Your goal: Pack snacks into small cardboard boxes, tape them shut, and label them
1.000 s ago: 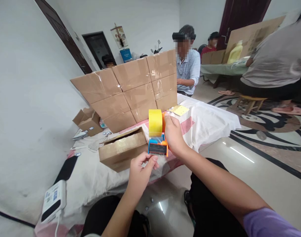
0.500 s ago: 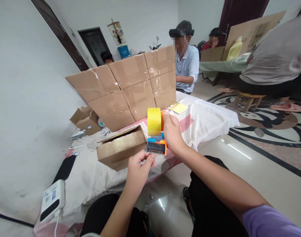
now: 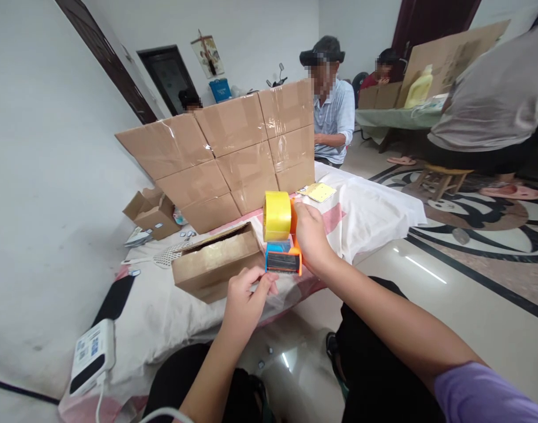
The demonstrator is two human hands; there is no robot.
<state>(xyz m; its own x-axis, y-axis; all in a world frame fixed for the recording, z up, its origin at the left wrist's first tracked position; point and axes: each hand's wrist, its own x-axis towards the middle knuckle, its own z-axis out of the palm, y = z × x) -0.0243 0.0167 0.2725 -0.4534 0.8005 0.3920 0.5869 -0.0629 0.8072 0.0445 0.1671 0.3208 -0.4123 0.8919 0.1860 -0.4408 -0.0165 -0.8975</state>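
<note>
My right hand (image 3: 313, 235) grips a tape dispenser (image 3: 283, 261) with blue and orange sides, and a wide roll of yellow packing tape (image 3: 276, 216) sits on it. At the dispenser's lower front edge, my left hand (image 3: 246, 296) has its thumb and forefinger pinched together on what looks like the tape's clear free end. The fingertips partly hide that end. Just left of the dispenser, a closed-sided brown cardboard box (image 3: 218, 264) lies on the cloth-covered table, shiny tape along its top and a dark gap at its back edge.
A tall taped cardboard panel (image 3: 237, 158) stands behind the box. An open carton (image 3: 151, 214), a white device with a cable (image 3: 92, 355) and a yellow card (image 3: 319, 192) lie on the tablecloth (image 3: 374, 202). A person (image 3: 333, 117) sits beyond; others are farther back.
The dispenser and tape roll have turned slightly and shifted a little to the right with my right hand. My left hand stays pinched at the dispenser's edge. The box has not moved.
</note>
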